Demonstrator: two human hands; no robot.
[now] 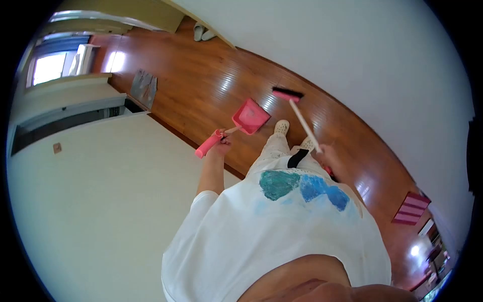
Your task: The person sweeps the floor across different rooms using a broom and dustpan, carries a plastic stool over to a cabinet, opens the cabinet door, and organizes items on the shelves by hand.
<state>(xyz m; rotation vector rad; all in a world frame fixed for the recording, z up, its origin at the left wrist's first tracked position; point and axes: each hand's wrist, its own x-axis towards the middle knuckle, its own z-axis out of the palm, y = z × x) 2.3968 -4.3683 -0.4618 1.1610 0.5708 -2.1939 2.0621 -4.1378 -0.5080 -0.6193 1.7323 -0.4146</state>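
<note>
My left hand (220,146) is closed round the pink-gripped handle of a long-handled dustpan (253,117). The dustpan's pink scoop is low over the wooden floor, its open side turned away from me; whether it touches the floor I cannot tell. In my right hand (332,160), fingers wrapped round it, is the pale stick of a broom (305,121). Its pink head with black bristles is at the floor, beyond the scoop and to its right, the two apart. My feet in cream perforated clogs (282,128) stand just behind the broom and dustpan.
A white wall (352,45) with a dark skirting runs along the right, a cream wall (90,201) along the left. A grey mat (144,88) lies at a doorway. Pale shoes (201,33) stand far ahead; a pink striped mat (411,208) is at the right.
</note>
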